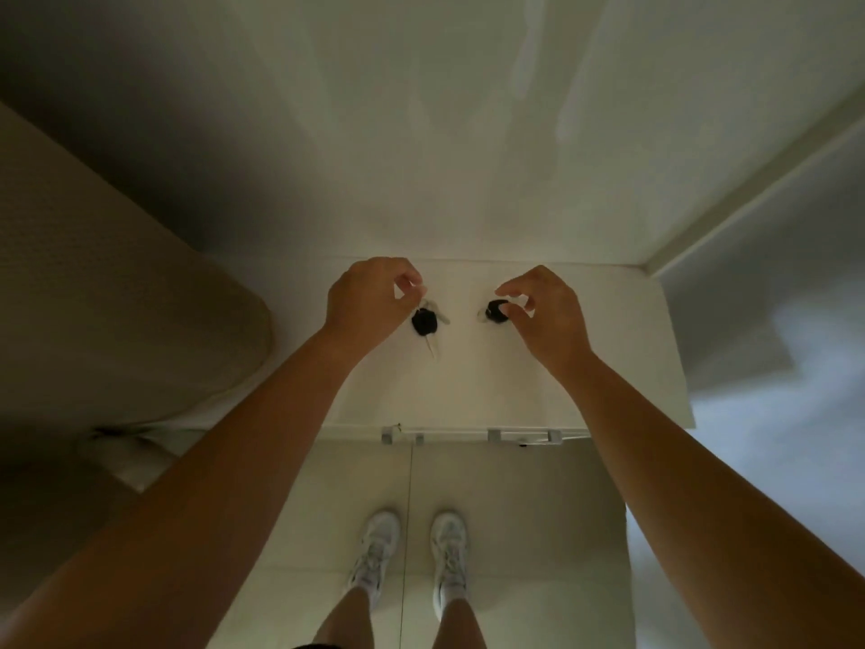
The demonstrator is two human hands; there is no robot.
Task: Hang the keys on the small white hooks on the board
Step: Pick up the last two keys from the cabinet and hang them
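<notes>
I am seeing two black-headed key bunches lying on a white shelf (585,348): the left keys (425,322) hanging from my left hand (365,295), pinching their ring; the right keys (495,310) sitting just beside my right hand (545,311), fingers curled, not gripping.
</notes>
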